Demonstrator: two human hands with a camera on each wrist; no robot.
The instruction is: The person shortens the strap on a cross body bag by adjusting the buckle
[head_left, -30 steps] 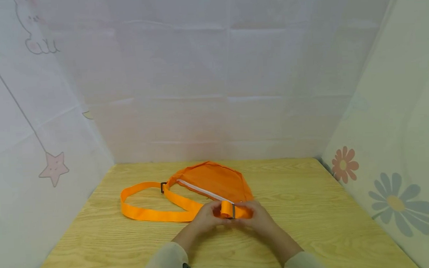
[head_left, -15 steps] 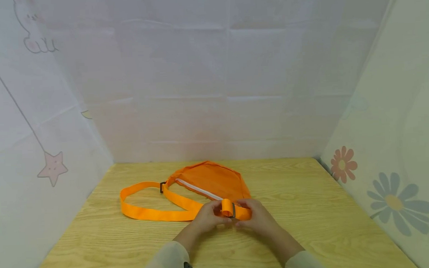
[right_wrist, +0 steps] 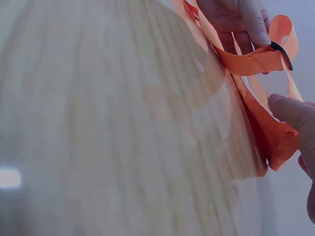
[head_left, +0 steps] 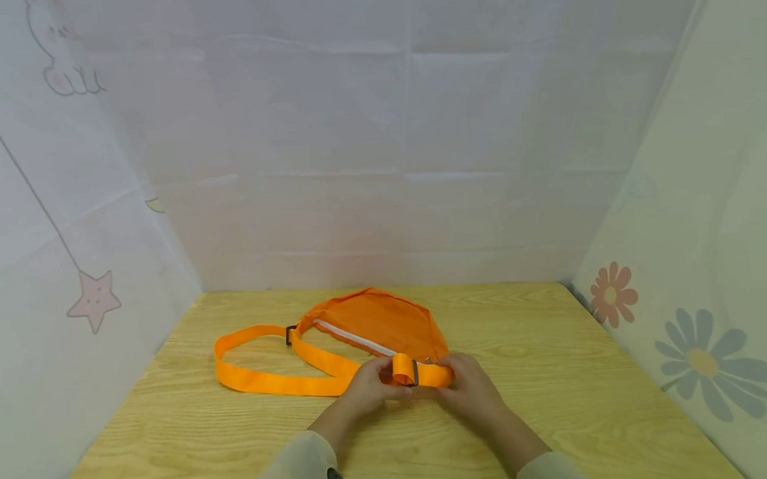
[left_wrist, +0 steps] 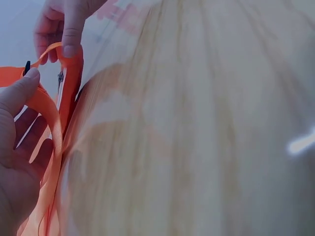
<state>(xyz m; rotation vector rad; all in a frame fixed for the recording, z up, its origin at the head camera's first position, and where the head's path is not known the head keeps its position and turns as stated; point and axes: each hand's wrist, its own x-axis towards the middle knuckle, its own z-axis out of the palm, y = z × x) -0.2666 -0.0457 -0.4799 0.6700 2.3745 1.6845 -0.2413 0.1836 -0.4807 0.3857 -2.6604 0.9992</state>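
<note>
An orange bag (head_left: 380,321) with a white zipper (head_left: 355,337) lies on the wooden table. Its orange strap (head_left: 274,383) loops out to the left and runs back to the hands at the bag's near edge. My left hand (head_left: 367,389) pinches the strap beside a dark slide buckle (head_left: 415,372), thumb at the buckle in the left wrist view. A short strap loop (head_left: 401,369) stands up out of the buckle. My right hand (head_left: 472,388) pinches the strap's end by the bag's right corner, thumb (right_wrist: 288,109) on the orange fabric.
A second dark buckle (head_left: 291,335) sits on the strap at the bag's left corner. The wooden table (head_left: 554,403) reaches to pale cloth walls (head_left: 383,218) at the back and both sides, printed with flowers and a star.
My right hand has shifted slightly right along the strap, away from the buckle, and more strap shows between the hands. The left hand stays nearly in place.
</note>
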